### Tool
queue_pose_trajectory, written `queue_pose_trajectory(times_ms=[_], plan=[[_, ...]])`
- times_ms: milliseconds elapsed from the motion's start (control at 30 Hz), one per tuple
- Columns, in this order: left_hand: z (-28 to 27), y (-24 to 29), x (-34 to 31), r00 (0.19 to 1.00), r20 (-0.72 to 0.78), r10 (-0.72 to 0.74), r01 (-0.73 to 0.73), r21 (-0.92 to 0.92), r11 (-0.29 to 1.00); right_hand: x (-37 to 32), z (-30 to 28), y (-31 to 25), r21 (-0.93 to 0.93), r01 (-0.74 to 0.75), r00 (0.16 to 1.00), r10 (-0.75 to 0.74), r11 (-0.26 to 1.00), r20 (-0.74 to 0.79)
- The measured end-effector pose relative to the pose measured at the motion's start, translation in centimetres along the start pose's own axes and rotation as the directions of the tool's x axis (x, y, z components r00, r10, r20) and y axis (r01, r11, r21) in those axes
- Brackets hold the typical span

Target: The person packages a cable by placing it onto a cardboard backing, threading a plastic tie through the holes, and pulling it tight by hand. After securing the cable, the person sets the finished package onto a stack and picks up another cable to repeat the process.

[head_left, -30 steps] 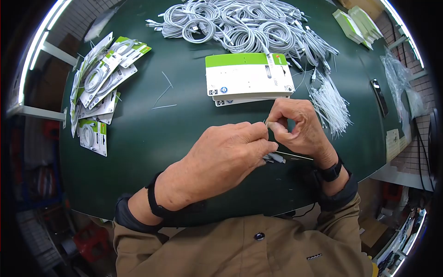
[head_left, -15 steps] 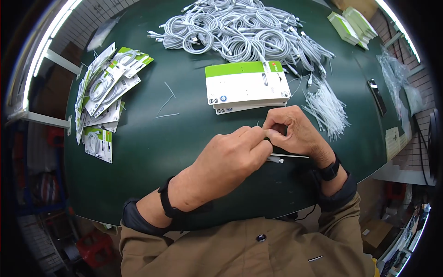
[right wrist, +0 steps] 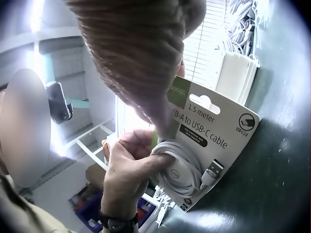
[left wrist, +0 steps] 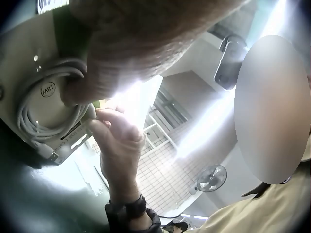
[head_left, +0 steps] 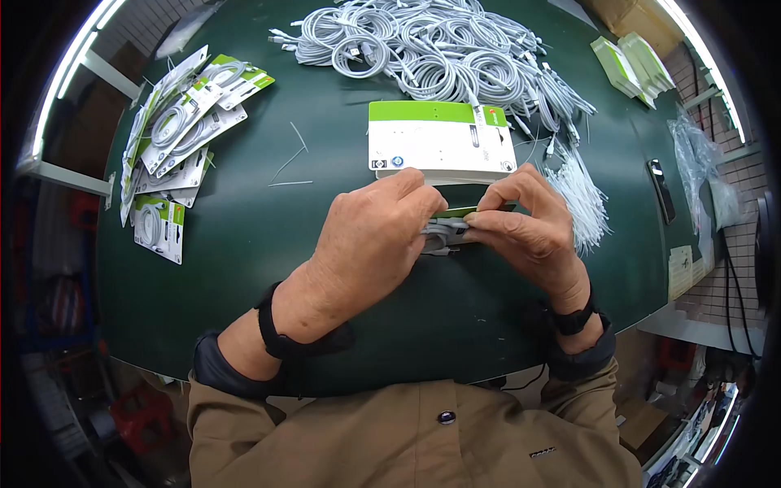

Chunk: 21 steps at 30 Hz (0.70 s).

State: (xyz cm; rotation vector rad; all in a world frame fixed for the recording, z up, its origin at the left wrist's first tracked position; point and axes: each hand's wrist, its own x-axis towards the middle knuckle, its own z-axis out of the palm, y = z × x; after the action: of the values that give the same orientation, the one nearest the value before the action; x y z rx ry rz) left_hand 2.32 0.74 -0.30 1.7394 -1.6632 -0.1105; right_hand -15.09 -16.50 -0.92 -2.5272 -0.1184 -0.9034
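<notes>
A printed white and green card (right wrist: 228,114) carries a coiled light-grey USB cable (right wrist: 195,165) on its front. My left hand (head_left: 370,232) grips the card and coil, its thumb lying over the coil in the right wrist view and fingers behind the card. With thumb and forefinger, my right hand (head_left: 537,232) pinches the cable at the coil's side, by the card's green band. The metal USB plug (right wrist: 215,168) hangs at the coil's lower right. In the head view the card stands tilted between both hands, largely covered by them.
A heap of coiled cables (head_left: 439,49) lies at the back, behind a stack of flat cards (head_left: 439,142). Loose white cable ties (head_left: 579,195) are at the right, near a dark phone-like object (head_left: 661,191). Carded cables (head_left: 167,130) overlap at the left, with cut tie strands (head_left: 289,163) nearby.
My hands have drawn slightly apart. The card and coil now show tilted between them, and the thin white strand that stuck out to the right no longer shows.
</notes>
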Motion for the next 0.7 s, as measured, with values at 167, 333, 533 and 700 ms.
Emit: queue_pose_trajectory(times_ms=[167, 333, 533, 700], plan=[[0.6, -0.2, 0.0, 0.998, -0.038, 0.048, -0.049, -0.034, 0.998, -0.3, 0.3, 0.2, -0.053, 0.024, 0.999, -0.026, 0.998, -0.040], [0.5, -0.3, 0.1, 0.996, -0.032, 0.081, -0.081, -0.019, 0.997, -0.3, 0.5, 0.2, -0.081, 0.071, 0.996, -0.075, 0.994, -0.040], [0.6, -0.2, 0.1, 0.994, -0.043, 0.100, -0.101, -0.013, 0.995, -0.1, 0.7, 0.5, -0.071, 0.115, 0.991, -0.120, 0.991, -0.058], [0.7, -0.4, 0.0, 0.991, -0.042, 0.131, -0.131, 0.008, 0.991, -0.5, 1.1, 0.9, -0.026, 0.118, 0.990, -0.120, 0.993, -0.076]])
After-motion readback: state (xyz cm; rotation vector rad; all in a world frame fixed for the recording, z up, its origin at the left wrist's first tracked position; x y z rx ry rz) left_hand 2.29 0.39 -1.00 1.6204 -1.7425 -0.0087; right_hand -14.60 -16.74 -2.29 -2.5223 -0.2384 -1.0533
